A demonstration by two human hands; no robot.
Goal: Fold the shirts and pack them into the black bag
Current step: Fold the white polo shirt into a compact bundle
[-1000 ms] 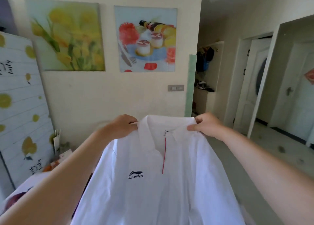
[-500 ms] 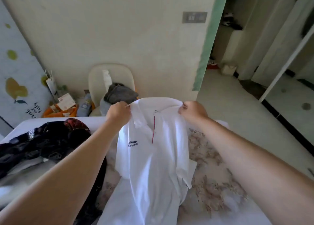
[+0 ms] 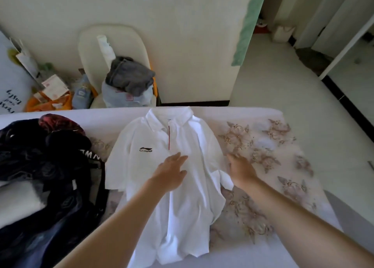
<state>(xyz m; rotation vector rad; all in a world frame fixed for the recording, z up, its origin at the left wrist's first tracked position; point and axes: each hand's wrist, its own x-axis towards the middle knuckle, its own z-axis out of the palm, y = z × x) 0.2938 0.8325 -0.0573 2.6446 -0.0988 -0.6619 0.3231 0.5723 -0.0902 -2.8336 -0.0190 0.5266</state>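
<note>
Smooth matt white cloth shirt [image 3: 182, 196], floral-printed cloth bedsheet [image 3: 273, 146], glossy black bag [image 3: 50, 176]

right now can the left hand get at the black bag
Probably yes: the left hand rests flat on the white shirt, and the black bag sits beside that shirt on the bed, nothing standing between them.
</note>
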